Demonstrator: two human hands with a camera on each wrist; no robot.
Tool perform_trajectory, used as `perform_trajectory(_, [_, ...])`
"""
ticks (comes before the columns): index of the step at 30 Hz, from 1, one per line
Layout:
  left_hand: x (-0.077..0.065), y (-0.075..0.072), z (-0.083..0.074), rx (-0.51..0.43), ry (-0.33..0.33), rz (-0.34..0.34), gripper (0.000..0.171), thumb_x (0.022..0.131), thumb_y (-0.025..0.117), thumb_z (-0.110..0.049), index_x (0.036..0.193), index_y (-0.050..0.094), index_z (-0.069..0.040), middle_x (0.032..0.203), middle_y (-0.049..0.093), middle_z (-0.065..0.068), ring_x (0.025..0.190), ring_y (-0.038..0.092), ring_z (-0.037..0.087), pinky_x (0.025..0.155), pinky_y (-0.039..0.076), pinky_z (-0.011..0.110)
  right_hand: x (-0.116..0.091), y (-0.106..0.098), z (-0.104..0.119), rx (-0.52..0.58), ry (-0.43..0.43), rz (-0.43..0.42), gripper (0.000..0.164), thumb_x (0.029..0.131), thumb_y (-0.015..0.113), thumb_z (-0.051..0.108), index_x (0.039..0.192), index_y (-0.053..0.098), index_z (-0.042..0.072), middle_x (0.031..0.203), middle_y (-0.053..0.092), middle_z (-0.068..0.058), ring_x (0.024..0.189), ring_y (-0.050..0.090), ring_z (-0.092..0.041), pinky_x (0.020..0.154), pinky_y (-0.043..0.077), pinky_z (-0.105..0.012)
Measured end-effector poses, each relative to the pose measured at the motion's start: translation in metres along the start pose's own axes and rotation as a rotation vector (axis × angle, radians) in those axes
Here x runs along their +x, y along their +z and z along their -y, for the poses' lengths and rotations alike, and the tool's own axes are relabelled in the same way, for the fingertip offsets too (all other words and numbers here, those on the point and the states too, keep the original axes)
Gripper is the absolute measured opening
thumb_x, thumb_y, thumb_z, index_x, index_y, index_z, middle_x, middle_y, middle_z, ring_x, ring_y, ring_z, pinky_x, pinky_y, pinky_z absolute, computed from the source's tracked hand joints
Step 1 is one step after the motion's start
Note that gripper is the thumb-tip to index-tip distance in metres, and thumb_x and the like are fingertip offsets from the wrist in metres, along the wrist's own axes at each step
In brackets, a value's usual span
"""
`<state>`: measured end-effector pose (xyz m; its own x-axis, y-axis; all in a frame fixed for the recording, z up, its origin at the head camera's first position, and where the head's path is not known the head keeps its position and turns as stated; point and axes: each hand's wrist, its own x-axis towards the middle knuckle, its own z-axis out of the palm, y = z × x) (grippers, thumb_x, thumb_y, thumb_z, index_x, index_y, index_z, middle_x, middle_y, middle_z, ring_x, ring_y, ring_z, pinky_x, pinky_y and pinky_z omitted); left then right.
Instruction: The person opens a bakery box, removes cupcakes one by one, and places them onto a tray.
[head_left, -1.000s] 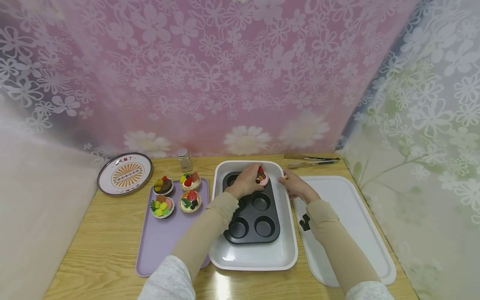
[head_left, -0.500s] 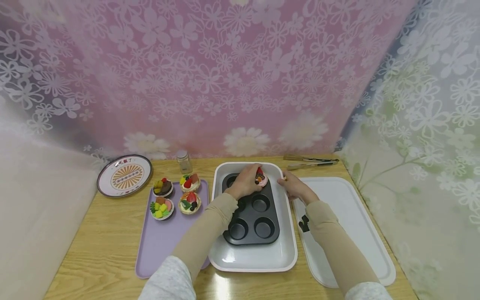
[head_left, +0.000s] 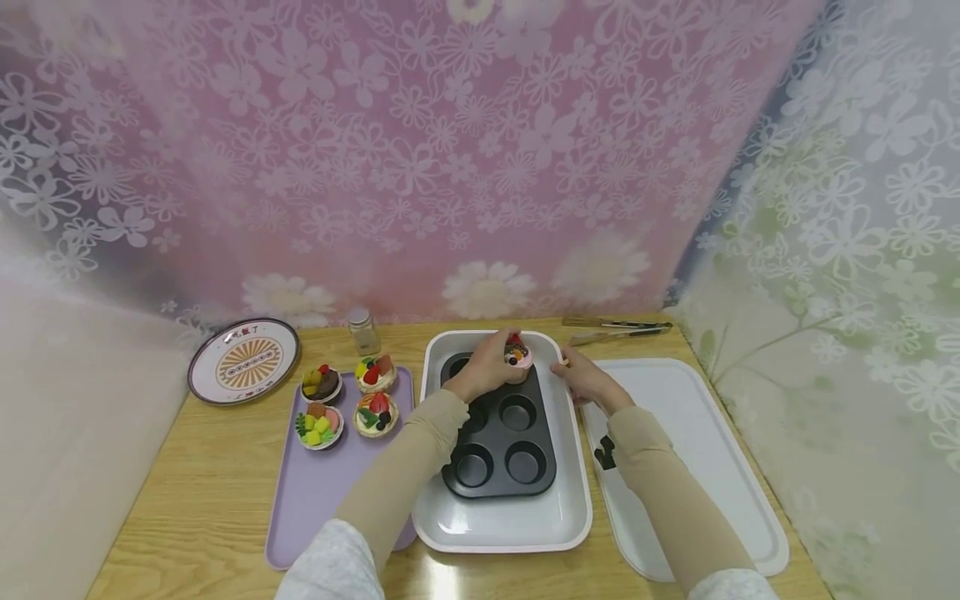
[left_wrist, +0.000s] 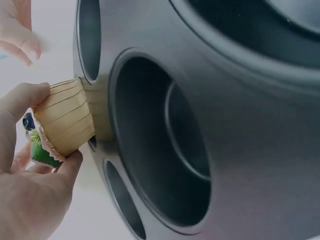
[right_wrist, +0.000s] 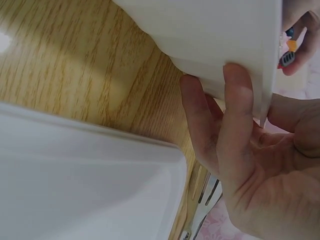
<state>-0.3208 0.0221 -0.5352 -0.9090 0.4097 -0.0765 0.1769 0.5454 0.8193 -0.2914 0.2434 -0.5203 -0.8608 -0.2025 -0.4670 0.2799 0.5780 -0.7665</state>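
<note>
In the head view, my left hand reaches over the back of a black muffin tin. It holds a cupcake with pink icing and fruit pieces on top. The left wrist view shows thumb and fingers around the cupcake's pleated yellow wrapper, its base close over the tin's surface. Under the tin is a deep white tray. My right hand grips this tray's right wall near the back corner. In the right wrist view, two fingers press the outer wall while the thumb lies over the rim.
To the left, a purple tray bears several fruit-topped cupcakes. Behind it are a round plate and a small glass jar. On the right lies a flat white tray, with metal tongs behind it.
The head view has shifted slightly, so the trays sit a little lower in it. The cupcake looks slightly higher above the tin; the right hand keeps its hold on the tray.
</note>
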Motion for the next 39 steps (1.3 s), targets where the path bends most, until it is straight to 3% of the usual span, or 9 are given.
perform_trajectory(15, [-0.011,-0.012,-0.009,-0.073,0.076,-0.032,0.087,0.091,0.082,-0.013,0.163,0.034,-0.021,0.161,0.045,0.007,0.132,0.056,0.026,0.111,0.050,0.046,0.002,0.001,-0.001,-0.003,0.011,0.003,0.042,0.115,0.040,0.028,0.152,0.034,0.007,0.134,0.054,-0.028,0.090,0.068,-0.025,0.069,0.062,-0.040])
perform_trajectory(22, [-0.023,-0.025,-0.010,-0.056,0.094,-0.062,0.085,0.091,0.083,-0.015,0.162,0.036,-0.022,0.153,0.050,0.007,0.131,0.056,0.026,0.111,0.050,0.046,0.001,-0.001,-0.003,-0.013,-0.012,0.009,0.042,0.116,0.039,0.027,0.151,0.034,0.004,0.123,0.058,-0.027,0.083,0.068,-0.024,0.067,0.061,-0.040])
perform_trajectory(32, [-0.038,-0.041,-0.011,-0.028,0.143,-0.111,0.080,0.090,0.083,-0.014,0.158,0.041,-0.017,0.150,0.054,0.009,0.131,0.058,0.027,0.111,0.050,0.046,-0.002,-0.001,-0.001,-0.007,-0.006,0.012,0.047,0.116,0.039,0.029,0.156,0.030,0.007,0.129,0.057,-0.027,0.084,0.068,-0.022,0.068,0.061,-0.038])
perform_trajectory(39, [-0.051,-0.055,-0.008,-0.023,0.123,-0.131,0.087,0.090,0.084,-0.012,0.162,0.036,-0.016,0.154,0.052,0.012,0.135,0.057,0.030,0.114,0.050,0.048,-0.002,-0.001,-0.002,-0.004,-0.017,0.018,0.049,0.116,0.039,0.029,0.159,0.028,0.008,0.139,0.054,-0.030,0.094,0.070,-0.027,0.071,0.062,-0.040])
